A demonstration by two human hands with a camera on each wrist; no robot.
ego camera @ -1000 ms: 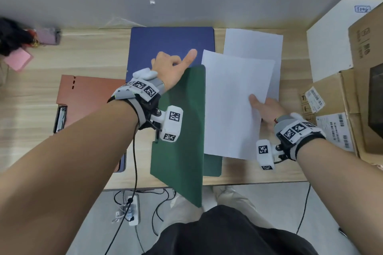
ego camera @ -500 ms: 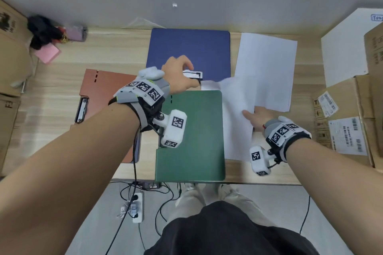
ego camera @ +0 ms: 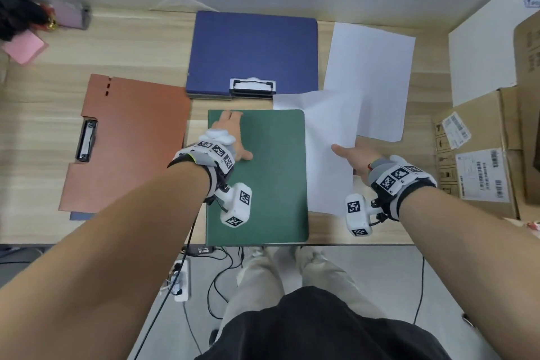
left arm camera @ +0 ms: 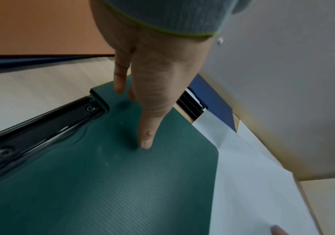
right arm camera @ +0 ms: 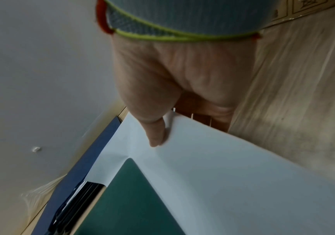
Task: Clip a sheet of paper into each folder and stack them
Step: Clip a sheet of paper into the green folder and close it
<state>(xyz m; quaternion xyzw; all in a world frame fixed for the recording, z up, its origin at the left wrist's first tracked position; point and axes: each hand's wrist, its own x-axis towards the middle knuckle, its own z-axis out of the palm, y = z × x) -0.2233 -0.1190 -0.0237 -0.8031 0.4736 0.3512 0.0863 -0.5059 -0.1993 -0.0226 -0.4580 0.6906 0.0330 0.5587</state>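
A dark green folder (ego camera: pixel 271 178) lies shut at the table's front edge. My left hand (ego camera: pixel 230 137) rests on its far left corner with straight fingers (left arm camera: pixel 148 138). A white sheet (ego camera: pixel 330 131) sticks out from under the green cover on the right and far sides. My right hand (ego camera: pixel 353 155) pinches that sheet's right edge, thumb (right arm camera: pixel 156 139) on top and fingers beneath. A blue folder (ego camera: pixel 251 50) with a metal clip (ego camera: pixel 252 86) lies behind. An orange-brown clipboard folder (ego camera: pixel 128 140) lies open at the left. More loose paper (ego camera: pixel 371 73) lies at the back right.
Cardboard boxes (ego camera: pixel 479 149) and a white board (ego camera: pixel 491 47) crowd the right edge. Pink and dark odds and ends (ego camera: pixel 23 47) sit at the far left corner. The wall runs close behind the table. Cables and a power strip (ego camera: pixel 181 280) lie on the floor.
The green cover, raised a second ago, has come down flat over the sheet. My left hand left the blue folder's clip and settled on the green cover. My right hand stayed on the sheet.
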